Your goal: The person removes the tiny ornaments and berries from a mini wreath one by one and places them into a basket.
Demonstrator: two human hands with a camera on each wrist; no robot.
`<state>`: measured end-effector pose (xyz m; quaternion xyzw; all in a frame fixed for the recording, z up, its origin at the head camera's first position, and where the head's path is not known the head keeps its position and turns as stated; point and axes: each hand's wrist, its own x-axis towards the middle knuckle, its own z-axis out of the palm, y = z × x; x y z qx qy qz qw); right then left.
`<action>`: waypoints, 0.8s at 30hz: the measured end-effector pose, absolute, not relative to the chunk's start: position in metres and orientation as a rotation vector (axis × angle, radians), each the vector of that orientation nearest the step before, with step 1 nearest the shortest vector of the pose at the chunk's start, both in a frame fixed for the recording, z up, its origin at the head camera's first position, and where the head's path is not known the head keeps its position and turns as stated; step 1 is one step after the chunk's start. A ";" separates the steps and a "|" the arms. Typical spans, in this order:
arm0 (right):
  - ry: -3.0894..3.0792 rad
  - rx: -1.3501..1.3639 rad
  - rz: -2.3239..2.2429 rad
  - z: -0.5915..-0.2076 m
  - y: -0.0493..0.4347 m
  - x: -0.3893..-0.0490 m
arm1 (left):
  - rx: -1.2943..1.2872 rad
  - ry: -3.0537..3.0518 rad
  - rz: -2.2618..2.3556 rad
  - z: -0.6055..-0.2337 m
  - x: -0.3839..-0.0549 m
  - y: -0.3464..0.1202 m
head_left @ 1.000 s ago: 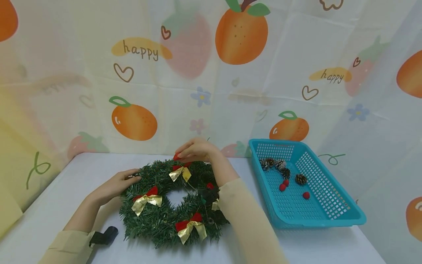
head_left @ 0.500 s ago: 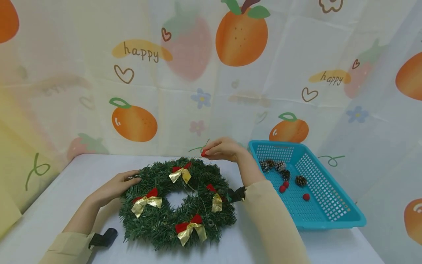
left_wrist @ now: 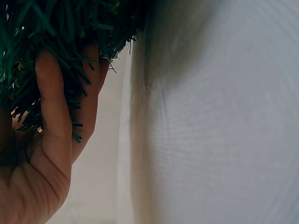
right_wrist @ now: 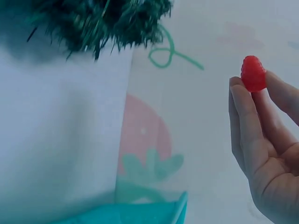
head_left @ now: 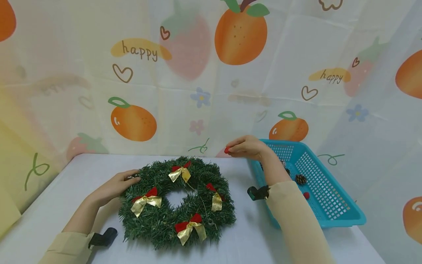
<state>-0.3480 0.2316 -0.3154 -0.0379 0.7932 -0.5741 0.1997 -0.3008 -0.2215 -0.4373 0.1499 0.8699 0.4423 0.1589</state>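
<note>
A green Christmas wreath (head_left: 155, 231) lies on the table, with several red and gold bows (head_left: 191, 229) fixed round it. At its far left edge, my left hand (head_left: 115, 189) grips the greenery; in the left wrist view the fingers (left_wrist: 57, 126) reach into the needles, some tips hidden. My right hand (head_left: 250, 147) is raised between the wreath and the blue basket, pinching a small red raspberry (right_wrist: 253, 74) between thumb and fingertips. The raspberry is apart from the wreath.
The blue plastic basket (head_left: 336, 222) stands at the right, partly covered by my right arm. A pine cone (head_left: 301, 179) and a red raspberry (head_left: 306, 195) show inside it. A fruit-printed curtain (head_left: 211, 110) hangs behind the white table (head_left: 82, 172).
My right hand has moved right with the raspberry, from above the wreath's far side to near the basket, uncovering the right-hand bow. The left hand and the wreath stay in place.
</note>
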 end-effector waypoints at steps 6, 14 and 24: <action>2.223 -0.093 -1.628 -0.317 0.256 -0.344 | 0.418 2.466 1.276 -0.436 -0.301 -0.221; 2.250 -0.072 -1.602 -0.315 0.293 -0.335 | 0.408 2.472 1.257 -0.436 -0.303 -0.221; 2.336 -0.024 -1.543 -0.320 0.332 -0.320 | 0.408 2.473 1.255 -0.436 -0.302 -0.221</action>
